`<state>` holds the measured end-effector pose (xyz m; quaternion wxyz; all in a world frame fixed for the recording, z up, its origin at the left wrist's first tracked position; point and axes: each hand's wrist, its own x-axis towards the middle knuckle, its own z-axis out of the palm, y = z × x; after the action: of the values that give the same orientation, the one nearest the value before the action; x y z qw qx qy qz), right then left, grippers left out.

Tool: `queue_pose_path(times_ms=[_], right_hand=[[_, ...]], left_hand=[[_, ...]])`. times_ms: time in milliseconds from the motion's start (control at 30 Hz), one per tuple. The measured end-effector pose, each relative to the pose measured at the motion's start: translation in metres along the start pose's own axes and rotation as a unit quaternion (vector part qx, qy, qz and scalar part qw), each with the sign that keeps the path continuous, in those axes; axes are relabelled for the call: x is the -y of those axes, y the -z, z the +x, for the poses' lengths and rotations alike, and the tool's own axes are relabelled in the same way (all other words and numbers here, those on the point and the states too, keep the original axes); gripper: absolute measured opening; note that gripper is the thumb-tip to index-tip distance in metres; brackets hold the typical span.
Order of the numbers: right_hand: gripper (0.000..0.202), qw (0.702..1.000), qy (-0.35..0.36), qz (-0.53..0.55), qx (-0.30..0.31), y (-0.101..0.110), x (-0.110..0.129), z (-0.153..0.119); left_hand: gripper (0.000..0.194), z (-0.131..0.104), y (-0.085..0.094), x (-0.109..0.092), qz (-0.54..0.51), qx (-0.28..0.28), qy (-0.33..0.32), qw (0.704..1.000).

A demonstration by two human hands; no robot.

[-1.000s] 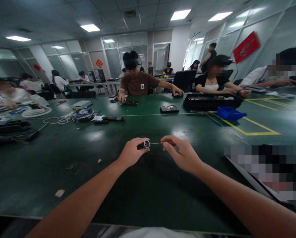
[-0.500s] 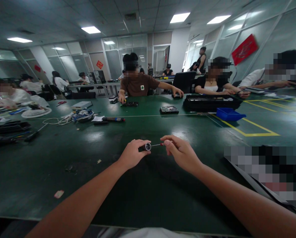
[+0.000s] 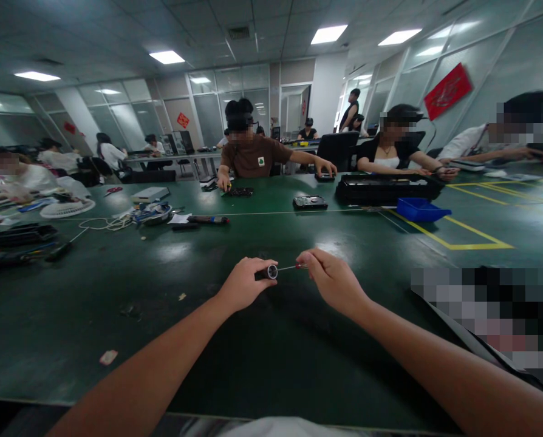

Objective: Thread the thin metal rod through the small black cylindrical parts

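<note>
"How far along?"

"Mid-work, I'd judge: the thin tool [image 3: 298, 266] reaches the rim of the dark cylinder [image 3: 272, 272], over the green surface [image 3: 253, 364]. What's done or left, I can't tell."

"Fingers?"

"Left hand [image 3: 245, 283]: clamped round the cylinder. Right hand [image 3: 338, 278]: pinched on the tool's red end."

"Around them?"

"Blue bin [image 3: 421, 210] farther off; 1 brown-shirted co-worker [image 3: 256, 156] opposite, under ceiling lights [image 3: 328, 34]."

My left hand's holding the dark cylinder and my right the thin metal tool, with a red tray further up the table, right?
Not quite: the tray is blue, as the head view shows. Your left hand does hold the dark cylinder, your right hand the thin metal tool.
</note>
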<state>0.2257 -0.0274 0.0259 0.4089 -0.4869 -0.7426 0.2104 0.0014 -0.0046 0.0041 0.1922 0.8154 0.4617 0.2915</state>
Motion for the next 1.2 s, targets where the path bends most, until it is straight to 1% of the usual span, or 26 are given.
queue_pose_path(times_ms=[133,233,367,533,633,700,767,800,867,900,933,967,1000,1067,1200], right_hand=[[0.026,1.0,0.01,0.007,-0.013,-0.001,0.0,-0.001],[0.025,1.0,0.001,0.019,0.002,-0.002,-0.001,-0.001],[0.033,0.999,-0.02,0.017,0.026,-0.002,-0.002,0.0],[0.026,1.0,-0.017,0.025,0.007,-0.001,0.0,-0.002],[0.019,0.998,-0.011,0.057,-0.006,-0.003,0.0,-0.002],[0.019,0.994,-0.025,0.106,-0.007,-0.005,-0.003,0.0],[0.023,0.98,-0.058,0.192,-0.01,-0.007,-0.007,0.004],[0.026,0.964,-0.084,0.253,-0.014,-0.008,-0.01,0.006],[0.028,0.909,-0.159,0.382,-0.042,-0.009,-0.015,0.011],[0.027,0.882,-0.192,0.428,-0.035,-0.009,-0.017,0.013],[0.026,0.864,-0.21,0.456,-0.037,-0.009,-0.018,0.014],[0.026,0.858,-0.215,0.463,-0.053,-0.009,-0.019,0.015],[0.026,0.859,-0.214,0.461,-0.065,-0.009,-0.02,0.016],[0.026,0.874,-0.195,0.436,-0.085,-0.009,-0.018,0.015],[0.029,0.917,-0.15,0.365,-0.065,-0.011,-0.015,0.011]], left_hand=[[0.036,0.0,0.0,0.0,0.002,-0.012,0.014,1.0],[0.035,0.0,0.0,0.0,0.003,-0.014,0.023,1.0],[0.036,0.0,0.0,0.0,0.004,-0.007,0.018,1.0],[0.037,0.0,-0.001,0.0,0.008,0.001,0.015,1.0],[0.036,0.0,0.0,0.0,0.009,0.0,0.026,1.0],[0.036,0.0,0.001,-0.001,0.01,-0.005,0.035,0.999],[0.038,-0.001,0.001,-0.002,0.013,-0.007,0.03,0.999],[0.038,-0.001,0.001,-0.002,0.018,-0.005,0.018,1.0],[0.039,-0.001,0.002,-0.002,0.035,-0.006,-0.012,0.999],[0.038,-0.001,0.002,-0.001,0.047,-0.008,-0.023,0.999],[0.038,-0.001,0.002,-0.001,0.059,-0.009,-0.028,0.998],[0.038,-0.001,0.002,-0.001,0.068,-0.01,-0.026,0.997],[0.038,-0.001,0.002,0.0,0.074,-0.009,-0.021,0.997],[0.038,-0.001,0.002,0.001,0.077,0.002,-0.009,0.997],[0.04,0.0,0.001,0.0,0.067,0.009,-0.002,0.998]])
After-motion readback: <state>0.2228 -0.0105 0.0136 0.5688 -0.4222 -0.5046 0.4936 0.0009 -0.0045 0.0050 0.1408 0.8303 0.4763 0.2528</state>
